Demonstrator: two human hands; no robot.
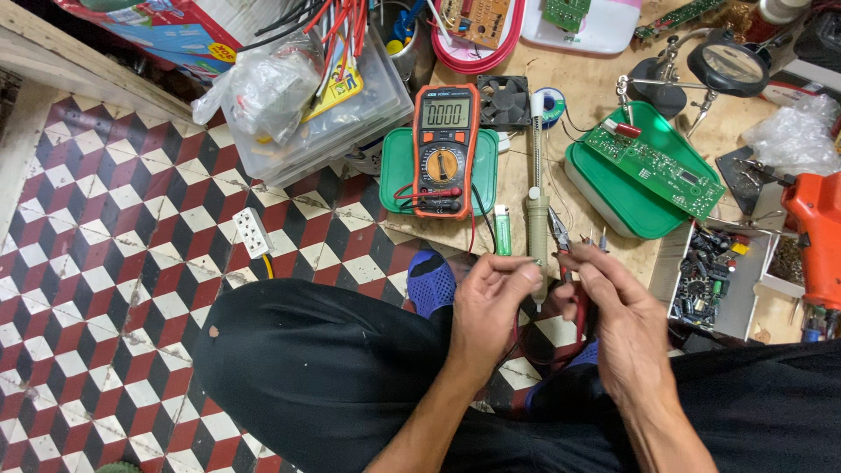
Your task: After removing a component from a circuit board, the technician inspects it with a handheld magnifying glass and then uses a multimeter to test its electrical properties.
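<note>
- Over my lap, my left hand (492, 302) pinches something too small to tell, fingers closed.
- My right hand (613, 302) grips red-handled pliers (568, 254), pointing twelve o'clock toward the multimeter (445, 151).

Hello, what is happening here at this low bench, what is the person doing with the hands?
A person sits on the tiled floor at a cluttered wooden board. The left hand and right hand meet close together, pinching the thin test leads of an orange multimeter. The meter lies just ahead on a green lid, with a green circuit board on a tray to its right.
</note>
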